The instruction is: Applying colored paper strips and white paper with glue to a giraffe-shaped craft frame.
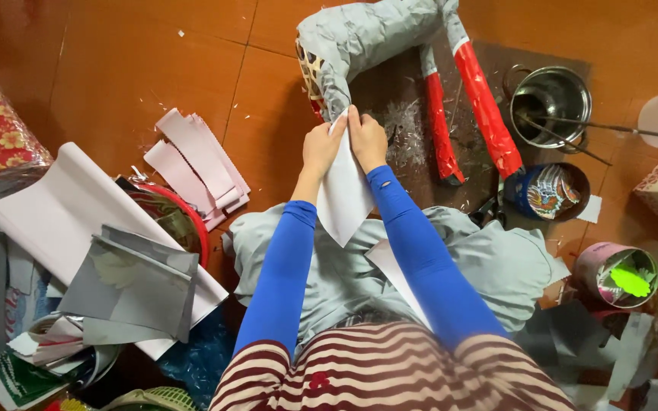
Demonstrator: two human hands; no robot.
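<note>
A: Paper sheet point(344, 194), white, hangs from both hands above the person's lap, its top edge pressed to the grey paper figure point(359, 38) standing on the floor.

B: And the grip?

A: Left hand point(321, 148) and right hand point(367, 141) are closed, fingers pinching the sheet's top against the figure's end. Red-wrapped legs point(481, 99) stand to the right, beside a metal pot point(551, 103)
</note>
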